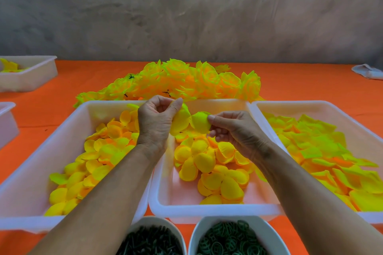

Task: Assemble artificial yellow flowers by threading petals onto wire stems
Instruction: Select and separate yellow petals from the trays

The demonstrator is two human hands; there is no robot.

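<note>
Above the middle white tray (165, 203), my left hand (156, 121) pinches a yellow petal piece (182, 120) between thumb and forefinger. My right hand (232, 130) pinches the neighbouring lobe of the yellow petal piece (200, 122) at its right edge. No wire stem shows between my fingers. Loose yellow petals (211, 167) fill the middle tray. A pile of finished yellow flowers (186, 80) lies on the orange table behind the trays.
A left tray (41, 151) and a right tray (352, 109) also hold yellow petals. Two white bowls at the front edge hold dark green stem pieces (151, 242) and green rings (230, 238). Another tray (37, 70) stands far left; a cloth (369, 71) lies far right.
</note>
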